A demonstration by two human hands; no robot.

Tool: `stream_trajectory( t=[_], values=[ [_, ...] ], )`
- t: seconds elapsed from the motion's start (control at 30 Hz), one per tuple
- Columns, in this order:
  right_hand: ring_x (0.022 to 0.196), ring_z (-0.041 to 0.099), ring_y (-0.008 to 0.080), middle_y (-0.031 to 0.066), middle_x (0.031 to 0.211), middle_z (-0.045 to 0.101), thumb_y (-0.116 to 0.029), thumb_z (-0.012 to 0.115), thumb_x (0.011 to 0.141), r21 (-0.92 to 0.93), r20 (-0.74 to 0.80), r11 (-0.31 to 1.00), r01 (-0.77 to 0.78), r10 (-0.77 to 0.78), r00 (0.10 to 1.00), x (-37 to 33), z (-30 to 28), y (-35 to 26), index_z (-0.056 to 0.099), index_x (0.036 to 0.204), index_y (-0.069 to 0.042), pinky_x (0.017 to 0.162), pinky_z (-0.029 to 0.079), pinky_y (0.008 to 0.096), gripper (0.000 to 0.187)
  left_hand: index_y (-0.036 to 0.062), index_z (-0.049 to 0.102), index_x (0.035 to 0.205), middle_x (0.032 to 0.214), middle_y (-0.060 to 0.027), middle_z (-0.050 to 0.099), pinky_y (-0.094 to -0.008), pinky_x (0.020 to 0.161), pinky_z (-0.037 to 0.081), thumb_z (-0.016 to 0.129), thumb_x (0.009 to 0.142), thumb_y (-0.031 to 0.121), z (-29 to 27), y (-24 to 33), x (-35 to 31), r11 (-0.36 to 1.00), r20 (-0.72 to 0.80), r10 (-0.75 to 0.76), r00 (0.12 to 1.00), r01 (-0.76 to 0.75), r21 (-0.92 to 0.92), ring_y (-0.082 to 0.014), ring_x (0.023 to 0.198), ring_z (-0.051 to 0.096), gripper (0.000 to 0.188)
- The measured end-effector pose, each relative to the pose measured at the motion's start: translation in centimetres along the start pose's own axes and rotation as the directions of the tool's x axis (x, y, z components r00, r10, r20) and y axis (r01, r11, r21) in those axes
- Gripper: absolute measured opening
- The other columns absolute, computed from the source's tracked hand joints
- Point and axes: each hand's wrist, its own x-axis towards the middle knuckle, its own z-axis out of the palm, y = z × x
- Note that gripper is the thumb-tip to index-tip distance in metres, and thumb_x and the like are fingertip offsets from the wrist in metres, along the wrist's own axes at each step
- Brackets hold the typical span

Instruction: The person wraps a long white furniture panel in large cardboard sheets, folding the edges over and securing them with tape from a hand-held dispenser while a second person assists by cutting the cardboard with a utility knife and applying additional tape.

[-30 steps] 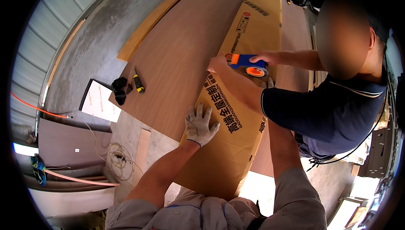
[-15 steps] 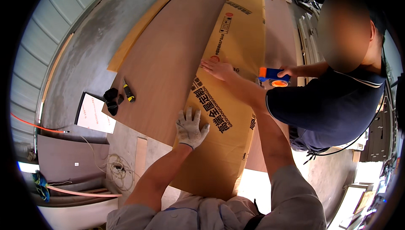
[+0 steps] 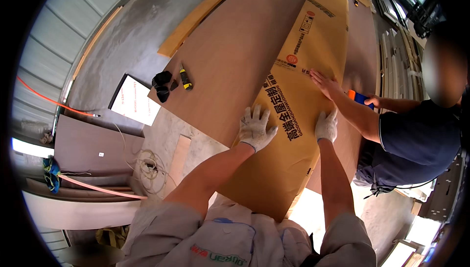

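We press our gloved left hand (image 3: 255,129) and right hand (image 3: 326,126), fingers spread flat, on the long tan cardboard package (image 3: 293,100) lying along the brown worktop (image 3: 230,56), its near end hidden behind our torso, red and black print along its length.

left hand (image 3: 255,128): gloved, fingers spread, palm down | right hand (image 3: 326,125): gloved, flat, palm down | both forearms extended forward

**What cannot be seen well**

The co-worker's far hand (image 3: 373,101) is mostly hidden behind the near forearm, and the blue and orange tool (image 3: 358,97) in it shows only partly. The cardboard sheet (image 3: 298,95) has its near end covered by the person's own shoulders. The small black things (image 3: 162,86) (beside a yellow-black tool (image 3: 185,79)) are too small to tell.
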Motion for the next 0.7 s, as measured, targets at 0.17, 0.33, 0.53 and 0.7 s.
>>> stream_trajectory(
  t=[0.17, 0.33, 0.53, 0.7],
  values=[
    [0.142, 0.057, 0.0465, 0.0289, 0.166, 0.044, -0.049, 0.046, 0.111, -0.041, -0.084, 0.999, -0.018, 0.014, 0.996, -8.7, 2.0, 3.7, 0.026, 0.171, -0.007, 0.115, 0.048, 0.0547, 0.077, 0.0155, 0.047, 0.16, 0.169, -0.0144, 0.039, -0.0599, 0.124, 0.034, 0.054, 0.104, 0.058, 1.5, -12.0, 7.6, 0.7, 0.044, -0.418, 0.907, 0.353, -0.62, -0.0393, 0.157, 0.033, 0.071],
    [0.147, 0.049, 0.0486, 0.0313, 0.165, 0.043, -0.044, 0.052, 0.111, -0.049, -0.181, 0.995, -0.09, 0.08, 0.98, -20.1, 5.0, 6.6, 0.032, 0.168, -0.003, 0.119, 0.045, 0.054, 0.073, 0.0099, 0.062, 0.132, 0.143, -0.0128, 0.061, -0.0472, 0.107, 0.053, 0.066, 0.101, 0.042, -2.0, -32.0, 14.4, 0.74, -0.278, -0.672, 0.687, 0.638, -0.212, -0.0369, 0.133, 0.059, 0.045],
    [0.15, 0.043, 0.0508, 0.029, 0.167, 0.041, -0.04, 0.07, 0.102, -0.22, -0.459, 0.967, -0.13, 0.015, 0.888, -28.4, 9.8, 10.2, 0.034, 0.167, -0.005, 0.123, 0.04, 0.0602, 0.082, 0.0017, 0.067, 0.126, 0.127, -0.0231, 0.071, -0.0466, 0.101, 0.06, 0.076, 0.096, 0.021, -4.9, -32.0, 12.5, 0.768, -0.098, -0.636, 0.765, 0.616, -0.176, -0.0384, 0.127, 0.069, 0.037],
    [0.141, 0.06, 0.0332, 0.0206, 0.153, 0.061, -0.011, 0.087, 0.088, 0.179, -0.466, 0.92, 0.349, -0.233, 0.854, -37.4, 12.0, 1.0, 0.052, 0.157, -0.002, 0.117, 0.05, 0.0421, 0.078, 0.0022, 0.062, 0.121, 0.094, -0.0094, 0.065, -0.0345, 0.067, 0.055, 0.059, 0.096, -0.001, -4.2, -30.4, 0.8, 0.118, 0.242, -0.319, 0.917, 0.291, -0.949, -0.0188, 0.075, 0.065, 0.026]
  ],
)
